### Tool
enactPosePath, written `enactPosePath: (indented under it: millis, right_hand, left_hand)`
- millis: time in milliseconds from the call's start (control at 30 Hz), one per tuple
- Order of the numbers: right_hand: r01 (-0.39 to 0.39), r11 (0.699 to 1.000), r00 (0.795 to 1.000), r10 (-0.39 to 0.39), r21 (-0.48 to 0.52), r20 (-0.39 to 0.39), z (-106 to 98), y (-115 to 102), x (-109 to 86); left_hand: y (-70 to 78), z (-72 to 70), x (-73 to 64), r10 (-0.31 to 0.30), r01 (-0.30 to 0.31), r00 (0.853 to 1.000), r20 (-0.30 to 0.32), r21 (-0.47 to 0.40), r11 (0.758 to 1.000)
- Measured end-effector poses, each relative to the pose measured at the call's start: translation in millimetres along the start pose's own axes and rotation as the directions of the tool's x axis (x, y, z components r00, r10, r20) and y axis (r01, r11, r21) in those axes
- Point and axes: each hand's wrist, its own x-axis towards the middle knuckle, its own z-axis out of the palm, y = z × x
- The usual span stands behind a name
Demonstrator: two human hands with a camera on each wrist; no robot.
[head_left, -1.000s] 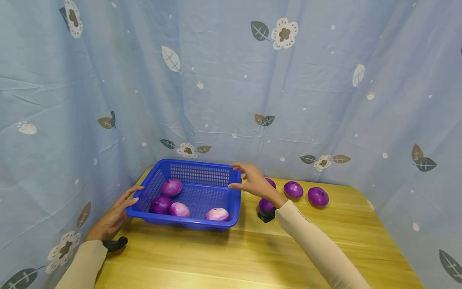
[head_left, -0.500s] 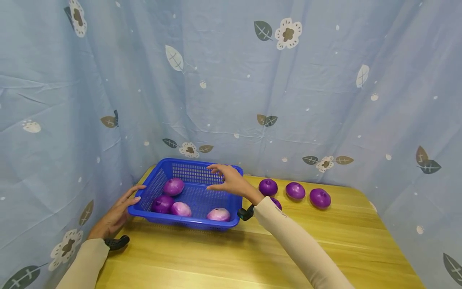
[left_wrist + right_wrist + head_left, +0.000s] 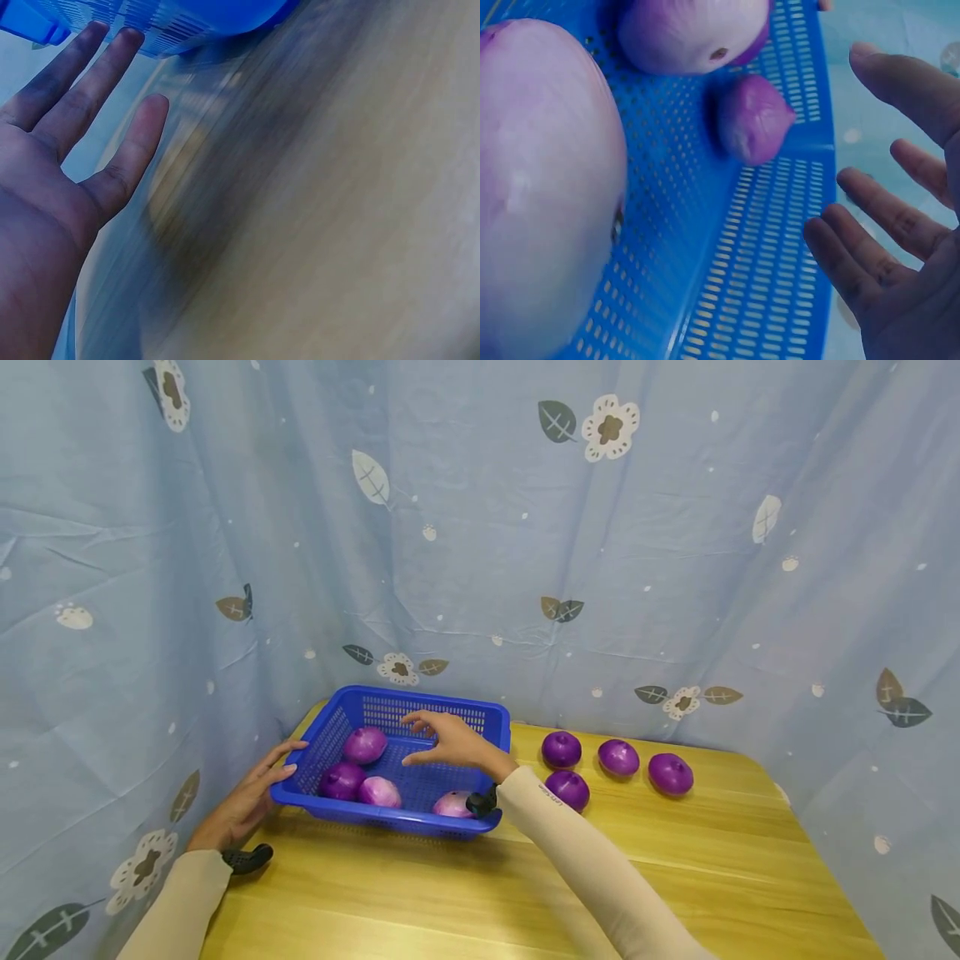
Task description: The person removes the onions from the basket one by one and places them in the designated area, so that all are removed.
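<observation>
Blue basket (image 3: 408,818): one, on the desk (image 3: 360,893).
Purple onions (image 3: 365,745): eight; four inside the basket, four on the desk beside it.
Left hand (image 3: 243,802): fingers straight at the basket's left rim.
Right hand (image 3: 453,742): unclenched above the basket, three onions to its left, one near the wrist.

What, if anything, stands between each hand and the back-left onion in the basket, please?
The left wall of the blue basket stands between the left hand, which is outside it, and the onion. Nothing visible blocks the right hand, which is over the basket.
</observation>
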Motion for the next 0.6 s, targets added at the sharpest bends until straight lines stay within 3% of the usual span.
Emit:
enactPosePath:
  millis: [333, 600]
  right_hand:
    - [0.023, 1.0, 0.992, -0.022, -0.008, 0.127, 21, 0, 16.5]
    - [0.064, 0.998, 0.963, -0.057, -0.017, 0.265, 33, -2, 22.4]
  left_hand:
    - [1.8, 0.3, -2.2, 0.003, -0.003, 1.0, 0.006, -0.006, 1.0]
    - [1.4, -0.4, -0.4, -0.015, 0.015, 1.0, -0.006, 0.012, 1.0]
